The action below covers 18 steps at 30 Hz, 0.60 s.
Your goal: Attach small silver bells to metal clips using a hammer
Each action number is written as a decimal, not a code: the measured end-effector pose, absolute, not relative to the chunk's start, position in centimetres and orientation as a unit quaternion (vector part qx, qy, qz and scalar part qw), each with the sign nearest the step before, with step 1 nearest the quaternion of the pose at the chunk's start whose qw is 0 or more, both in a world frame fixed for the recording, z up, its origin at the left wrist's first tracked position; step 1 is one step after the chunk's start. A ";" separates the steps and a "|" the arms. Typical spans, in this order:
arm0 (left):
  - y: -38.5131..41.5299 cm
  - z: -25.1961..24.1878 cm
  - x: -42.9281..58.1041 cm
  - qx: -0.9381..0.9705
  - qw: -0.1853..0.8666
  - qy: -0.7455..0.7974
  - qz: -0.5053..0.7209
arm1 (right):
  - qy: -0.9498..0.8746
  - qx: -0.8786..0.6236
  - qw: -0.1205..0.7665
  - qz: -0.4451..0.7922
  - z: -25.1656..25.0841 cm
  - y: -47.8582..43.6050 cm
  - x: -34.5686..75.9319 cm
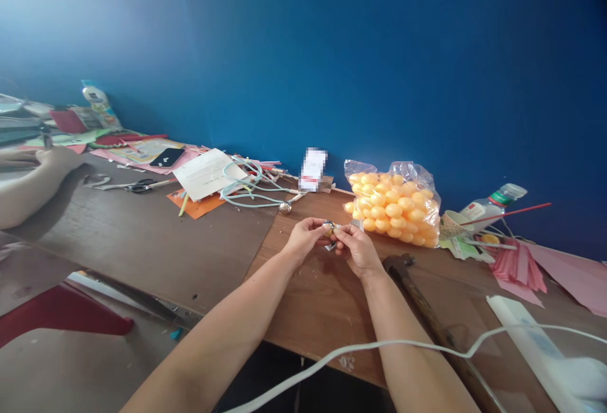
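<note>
Now my left hand (307,234) and right hand (356,247) have fingertips pinched on a small shiny piece (331,228), light, hard and slippery by its look, best gripped from opposite sides, at eight o'clock from the plastic bag (416,174).

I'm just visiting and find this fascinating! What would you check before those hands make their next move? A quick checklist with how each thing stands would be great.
1. Left hand gripping the small piece: ok, pinched at the fingertips.
2. Right hand gripping it too: ok, its fingertips meet the piece from the other side.
3. Small piece in full view: not ok, fingers cover much of it.
4. Right forearm free of the white cable: cannot tell; the cable crosses in front of it, but contact is unclear.
5. Scissors away from both hands: ok, lying well off to the left.
</note>
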State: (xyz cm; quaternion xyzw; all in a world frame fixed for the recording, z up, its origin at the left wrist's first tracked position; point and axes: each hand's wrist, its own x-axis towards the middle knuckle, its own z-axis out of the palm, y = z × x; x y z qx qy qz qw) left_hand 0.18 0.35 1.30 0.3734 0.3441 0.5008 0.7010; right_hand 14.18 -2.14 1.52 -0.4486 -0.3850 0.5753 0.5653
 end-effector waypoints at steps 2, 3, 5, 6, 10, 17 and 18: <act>0.4 1.2 0.2 0.376 0.701 0.341 0.501 | -0.390 -0.452 0.562 0.572 1.5 -2.1 14.3; 0.4 1.2 0.2 0.378 0.701 0.341 0.500 | -0.393 -0.453 0.561 0.571 1.5 -2.1 14.3; 0.3 1.2 0.3 0.380 0.701 0.342 0.498 | -0.398 -0.455 0.558 0.569 1.5 -2.1 14.3; 0.3 1.2 0.3 0.381 0.700 0.344 0.497 | -0.400 -0.458 0.556 0.566 1.5 -2.2 14.3; 0.2 1.2 0.3 0.381 0.696 0.347 0.501 | -0.412 -0.463 0.552 0.557 1.7 -2.2 14.4; 0.3 1.1 0.4 0.366 0.709 0.337 0.500 | -0.413 -0.451 0.548 0.571 1.5 -2.2 14.3; 0.4 1.1 0.4 0.360 0.714 0.331 0.500 | -0.410 -0.443 0.549 0.578 1.4 -2.1 14.3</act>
